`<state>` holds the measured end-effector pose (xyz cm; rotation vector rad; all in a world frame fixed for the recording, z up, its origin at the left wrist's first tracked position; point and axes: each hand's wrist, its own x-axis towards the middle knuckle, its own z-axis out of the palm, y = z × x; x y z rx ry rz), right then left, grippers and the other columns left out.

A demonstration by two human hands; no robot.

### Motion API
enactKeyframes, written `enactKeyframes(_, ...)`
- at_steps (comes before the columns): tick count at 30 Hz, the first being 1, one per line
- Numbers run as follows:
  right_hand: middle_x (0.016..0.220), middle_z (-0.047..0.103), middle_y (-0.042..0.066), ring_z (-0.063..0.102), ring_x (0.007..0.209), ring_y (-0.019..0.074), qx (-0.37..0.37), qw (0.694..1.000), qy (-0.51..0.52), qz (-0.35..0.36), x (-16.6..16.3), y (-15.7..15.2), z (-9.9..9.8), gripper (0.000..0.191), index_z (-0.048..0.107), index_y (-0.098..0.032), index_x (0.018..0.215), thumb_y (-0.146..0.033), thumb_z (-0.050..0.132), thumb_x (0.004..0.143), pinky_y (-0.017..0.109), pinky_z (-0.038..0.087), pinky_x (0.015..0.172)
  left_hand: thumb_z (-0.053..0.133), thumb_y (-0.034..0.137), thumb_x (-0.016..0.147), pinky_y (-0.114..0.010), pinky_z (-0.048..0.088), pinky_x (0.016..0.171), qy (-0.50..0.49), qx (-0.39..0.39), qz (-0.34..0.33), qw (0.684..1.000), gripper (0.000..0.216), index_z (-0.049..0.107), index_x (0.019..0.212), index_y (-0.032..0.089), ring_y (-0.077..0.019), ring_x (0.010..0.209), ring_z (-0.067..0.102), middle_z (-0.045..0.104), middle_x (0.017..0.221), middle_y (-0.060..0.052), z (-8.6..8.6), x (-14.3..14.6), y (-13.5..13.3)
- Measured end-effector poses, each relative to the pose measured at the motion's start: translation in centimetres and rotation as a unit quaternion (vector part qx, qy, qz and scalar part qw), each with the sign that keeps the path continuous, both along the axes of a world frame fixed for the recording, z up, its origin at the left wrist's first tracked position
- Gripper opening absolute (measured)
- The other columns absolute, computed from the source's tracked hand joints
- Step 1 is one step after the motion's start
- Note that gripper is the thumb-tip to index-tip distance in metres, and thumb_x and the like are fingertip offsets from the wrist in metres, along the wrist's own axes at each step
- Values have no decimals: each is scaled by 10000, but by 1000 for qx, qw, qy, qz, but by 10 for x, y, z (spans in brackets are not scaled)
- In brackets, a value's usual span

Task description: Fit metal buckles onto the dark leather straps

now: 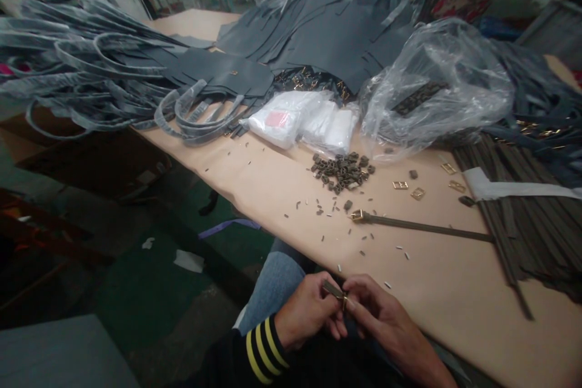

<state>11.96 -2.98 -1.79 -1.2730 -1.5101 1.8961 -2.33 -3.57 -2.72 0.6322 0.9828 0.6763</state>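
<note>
Near the table's front edge, my left hand [305,310] pinches a short length of dark leather strap [333,288]. A small gold buckle [344,302] shows at the strap's end, and the thumb and fingers of my right hand [391,324] are closed on it. Both hands meet over my lap, so the rest of this strap is hidden. On the table beyond lies a finished-looking strap [427,227] with a gold buckle [357,216] at its left end. A pile of small dark strap loops [341,171] sits farther back.
Loose gold buckles [400,185] and tiny scattered pieces [362,253] lie on the table [282,185]. A bundle of dark straps [522,218] is at right. Behind are white packets [282,118], a clear plastic bag [441,85], grey leather panels [336,36] and wrapped handles [100,73].
</note>
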Motion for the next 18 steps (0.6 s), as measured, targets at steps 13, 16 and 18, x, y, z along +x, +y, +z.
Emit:
enactKeyframes(13,601,492,-32,472,573,110,134,984,-108,54,4,6,16,171,502,-180,671,-266,434,802,220,388,536,537,246,656,-169,430,401,-1,22,-37,999,158,462,725,126,-78,490,510,517,572,15,9,-8,-2)
enactKeyframes(16,595,496,-35,470,565,111,123,986,-101,53,5,5,14,166,499,-184,684,-271,424,804,223,381,528,553,351,662,-174,426,400,-15,11,-13,1000,248,462,699,123,-86,501,515,499,571,13,10,-7,-3)
enactKeyframes(18,604,499,-33,474,575,114,118,987,-98,48,5,4,13,159,498,-186,694,-270,424,807,226,381,538,556,377,662,-174,419,399,-10,9,11,1000,271,453,681,127,-78,485,511,492,577,18,9,-4,-4)
